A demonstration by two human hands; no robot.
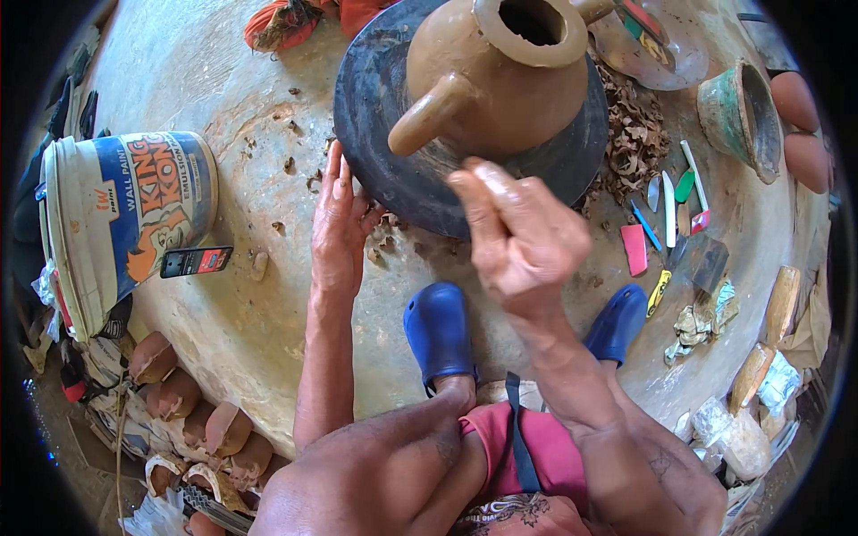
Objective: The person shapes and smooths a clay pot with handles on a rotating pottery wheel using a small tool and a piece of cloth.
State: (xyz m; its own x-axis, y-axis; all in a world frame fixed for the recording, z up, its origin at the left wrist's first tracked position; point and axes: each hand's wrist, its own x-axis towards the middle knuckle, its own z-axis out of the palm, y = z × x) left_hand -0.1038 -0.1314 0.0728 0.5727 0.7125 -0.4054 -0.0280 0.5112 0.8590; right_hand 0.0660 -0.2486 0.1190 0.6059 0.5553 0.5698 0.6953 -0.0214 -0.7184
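Note:
A brown wet-looking clay pot [527, 103] with a wide round mouth stands upright on a dark round turntable [371, 103]. One stubby clay projection [424, 118] sticks out from its near left side, and another [593, 9] shows at the far right. My left hand [337, 223] is open, fingers stretched, at the turntable's near left edge. In front of the pot, over the near edge of the turntable, my right hand [529, 234] is raised with fingers pinched together. Whatever it may hold between the fingertips is too small or hidden to make out.
Clay shavings [636, 134] lie right of the turntable. Several small tools surround a white stick [669, 208]. A paint bucket [170, 192] and phone [197, 261] are at left, a green-rimmed pot [726, 112] at far right. Reddish clay pieces [228, 429] fill the lower left.

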